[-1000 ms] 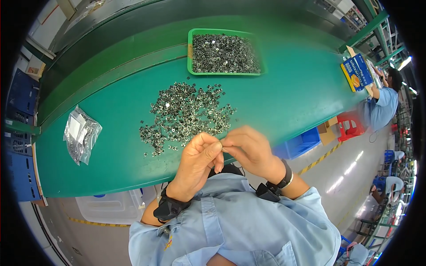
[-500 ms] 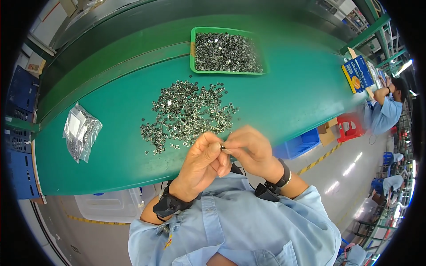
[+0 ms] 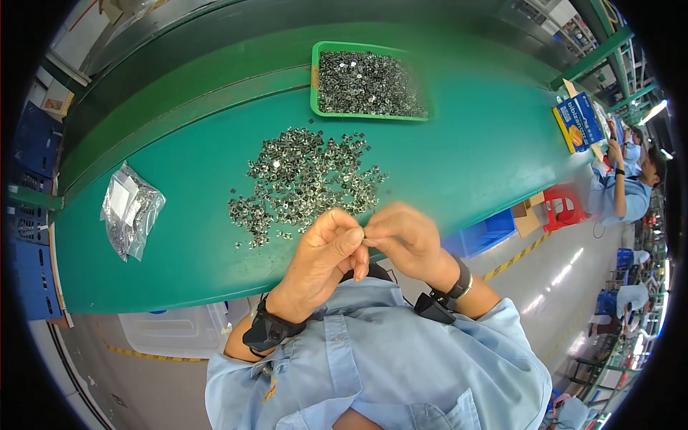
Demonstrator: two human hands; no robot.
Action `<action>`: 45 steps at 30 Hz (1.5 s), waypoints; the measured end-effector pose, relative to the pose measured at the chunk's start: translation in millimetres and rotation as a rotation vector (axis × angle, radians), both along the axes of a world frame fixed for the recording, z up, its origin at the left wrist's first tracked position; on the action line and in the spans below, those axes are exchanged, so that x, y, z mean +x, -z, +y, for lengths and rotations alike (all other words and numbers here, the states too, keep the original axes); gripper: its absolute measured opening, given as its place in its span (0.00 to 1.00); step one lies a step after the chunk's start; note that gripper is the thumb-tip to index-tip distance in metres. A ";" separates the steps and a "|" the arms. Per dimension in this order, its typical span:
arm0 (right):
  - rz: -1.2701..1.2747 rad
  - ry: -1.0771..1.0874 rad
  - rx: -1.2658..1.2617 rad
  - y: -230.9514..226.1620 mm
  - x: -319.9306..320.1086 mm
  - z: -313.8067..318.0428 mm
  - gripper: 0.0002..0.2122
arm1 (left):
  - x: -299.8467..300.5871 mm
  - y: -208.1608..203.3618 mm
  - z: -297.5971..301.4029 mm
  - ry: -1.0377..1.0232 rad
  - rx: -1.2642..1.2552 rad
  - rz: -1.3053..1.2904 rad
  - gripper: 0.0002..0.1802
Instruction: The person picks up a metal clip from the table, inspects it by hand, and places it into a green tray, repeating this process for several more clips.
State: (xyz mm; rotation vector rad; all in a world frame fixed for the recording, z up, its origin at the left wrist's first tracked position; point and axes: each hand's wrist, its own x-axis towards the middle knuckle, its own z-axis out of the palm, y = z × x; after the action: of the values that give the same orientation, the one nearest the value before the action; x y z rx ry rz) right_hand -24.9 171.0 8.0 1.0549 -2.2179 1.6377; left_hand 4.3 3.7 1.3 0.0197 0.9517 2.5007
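My left hand (image 3: pixel 324 252) and my right hand (image 3: pixel 410 240) meet just beyond the table's near edge, thumbs and index fingers pinched together. Between the fingertips is a small metal part (image 3: pixel 364 240), nearly hidden by them, so its shape cannot be made out. Right beyond my hands spreads a loose pile of small, shiny, squarish metal parts (image 3: pixel 308 175) on the green tabletop (image 3: pixel 459 161). Behind the pile stands a green tray (image 3: pixel 314 89) filled with similar parts.
A clear plastic bag of parts (image 3: pixel 133 211) with a white label lies at the left. A blue and yellow box (image 3: pixel 579 122) stands at the far right, near a person in blue (image 3: pixel 620 193). Below the table's right edge are a blue bin (image 3: pixel 487 235) and a red stool (image 3: pixel 564 208).
My fingertips have closed further over the small part, which showed darker and plainer before. My left thumb has shifted slightly up. The person at the right has raised an arm.
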 end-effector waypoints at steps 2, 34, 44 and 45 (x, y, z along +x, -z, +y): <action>-0.027 -0.001 -0.021 0.5 -1.1 -1.0 0.07 | -0.6 -2.2 0.7 0.002 0.031 -0.021 0.10; -0.146 0.254 0.384 -5.3 -137.1 47.6 0.06 | -12.2 9.6 0.3 -0.113 -0.109 0.060 0.08; 0.079 0.128 0.650 -0.5 -77.0 48.0 0.08 | -12.0 6.1 2.2 -0.101 -0.152 0.084 0.07; 0.094 0.127 0.672 -0.2 -77.0 48.2 0.09 | -11.6 5.7 2.8 -0.103 -0.155 0.087 0.07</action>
State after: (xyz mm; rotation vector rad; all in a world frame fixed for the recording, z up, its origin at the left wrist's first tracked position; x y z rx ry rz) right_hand -101.9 219.3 8.2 1.0556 -2.7674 0.7696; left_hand -7.3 6.4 -4.4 0.0316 1.2083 2.5297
